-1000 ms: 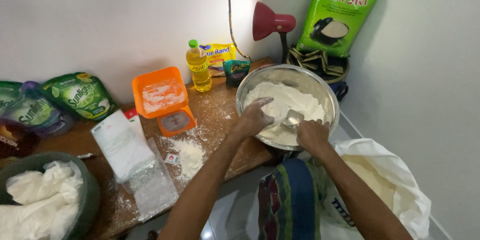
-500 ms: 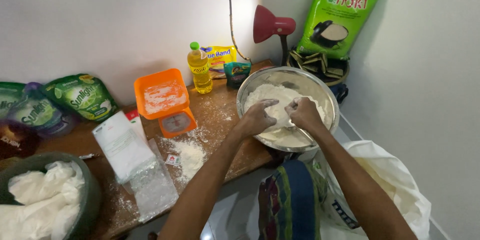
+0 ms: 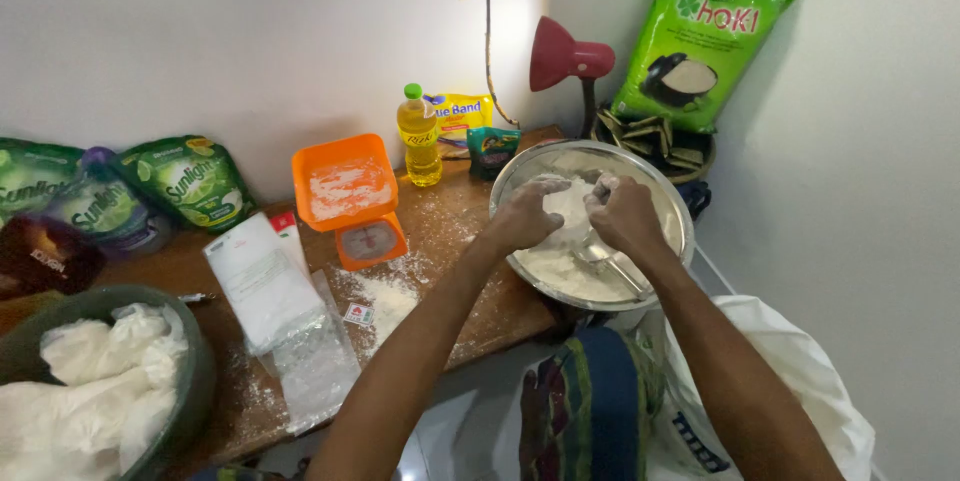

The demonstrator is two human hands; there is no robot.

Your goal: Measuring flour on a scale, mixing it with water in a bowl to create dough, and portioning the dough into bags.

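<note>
A large steel bowl (image 3: 660, 196) of white flour sits at the right end of the wooden table (image 3: 470, 241). Both my hands are inside it, dusted with flour. My left hand (image 3: 528, 211) curls around a lump of flour at the bowl's middle. My right hand (image 3: 622, 216) grips the same flour mass from the right side. A metal spoon (image 3: 608, 263) lies in the bowl below my right hand, its handle pointing toward the near rim.
An orange kitchen scale (image 3: 352, 196) with flour on its tray stands left of the bowl; a yellow oil bottle (image 3: 420, 137) and a red desk lamp (image 3: 566, 57) are behind. A green basin of white dough (image 3: 90, 381) sits at front left. Plastic bags (image 3: 280, 311) and spilled flour cover the tabletop.
My right hand moved up from the spoon at the bowl's near side to the flour mass in the middle, next to my left hand. The spoon now lies free.
</note>
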